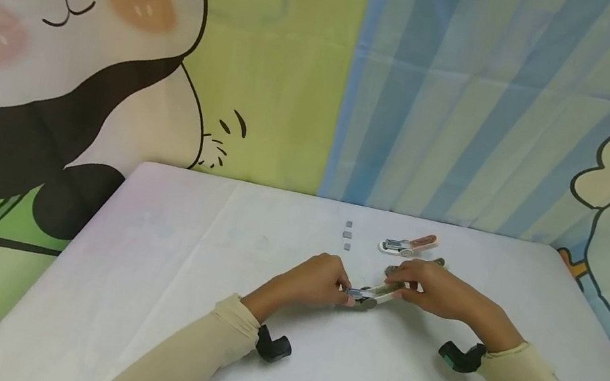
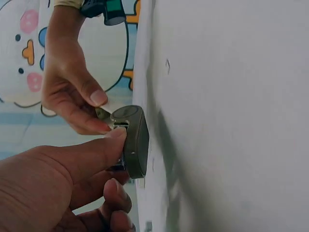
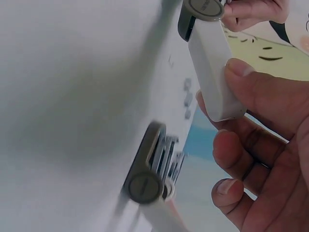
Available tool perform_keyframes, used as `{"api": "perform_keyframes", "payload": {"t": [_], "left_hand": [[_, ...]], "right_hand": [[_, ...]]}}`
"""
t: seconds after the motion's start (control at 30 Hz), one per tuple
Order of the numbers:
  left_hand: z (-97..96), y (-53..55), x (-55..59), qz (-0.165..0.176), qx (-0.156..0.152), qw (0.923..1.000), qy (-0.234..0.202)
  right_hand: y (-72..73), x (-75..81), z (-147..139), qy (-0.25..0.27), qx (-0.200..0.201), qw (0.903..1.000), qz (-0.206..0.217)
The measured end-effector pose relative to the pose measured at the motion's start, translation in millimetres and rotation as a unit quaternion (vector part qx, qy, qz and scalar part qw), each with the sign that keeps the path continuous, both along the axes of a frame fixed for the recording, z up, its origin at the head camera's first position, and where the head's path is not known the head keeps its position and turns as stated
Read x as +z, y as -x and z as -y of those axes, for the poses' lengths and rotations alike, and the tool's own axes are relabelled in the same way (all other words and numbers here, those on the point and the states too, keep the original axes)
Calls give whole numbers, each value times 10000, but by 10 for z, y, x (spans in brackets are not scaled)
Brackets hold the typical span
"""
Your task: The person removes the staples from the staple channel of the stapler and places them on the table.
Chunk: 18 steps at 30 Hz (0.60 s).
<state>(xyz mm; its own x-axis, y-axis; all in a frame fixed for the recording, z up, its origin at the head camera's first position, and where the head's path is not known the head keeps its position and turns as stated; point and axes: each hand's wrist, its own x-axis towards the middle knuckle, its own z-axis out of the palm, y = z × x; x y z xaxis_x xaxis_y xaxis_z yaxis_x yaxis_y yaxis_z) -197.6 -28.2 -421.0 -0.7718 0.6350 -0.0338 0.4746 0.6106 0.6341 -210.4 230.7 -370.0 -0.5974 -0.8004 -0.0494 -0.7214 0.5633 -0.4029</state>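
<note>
Both hands hold one small stapler (image 1: 382, 292), raised off the table, with a white arm and dark grey-green base. My right hand (image 1: 437, 289) pinches the white arm (image 3: 212, 77) between thumb and fingers. At the other end my left hand (image 1: 316, 281) pinches the base (image 2: 137, 140), thumb against its metal part. The stapler is unfolded at its round hinge. Partly hidden behind the right hand, a second grey-green stapler (image 3: 146, 186) lies unfolded on the table. Beyond it lies an unfolded white stapler with an orange-pink arm (image 1: 423, 241).
Three small grey blocks (image 1: 347, 235), looking like staple strips, sit in a column toward the back of the white table (image 1: 186, 306). Printed cloth (image 1: 278, 63) hangs behind the table's back edge. A black camera (image 1: 273, 345) is strapped at each wrist.
</note>
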Motion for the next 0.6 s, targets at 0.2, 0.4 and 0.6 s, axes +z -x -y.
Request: {"api": "perform_keyframes", "payload": {"t": [0.2,0.4,0.6], "left_hand": [[-297,26,23,-30,38,9993,359],[-497,49,6,-297,154,9976,614],[-711,66,32,-717,80,9942,801]], "right_hand": [[-32,56,-205,-35,-302,9994,-183],[-52,110,-323,-224,-605,9979,-79],[-63,193,-431,-618,-1148,9914,83]]}}
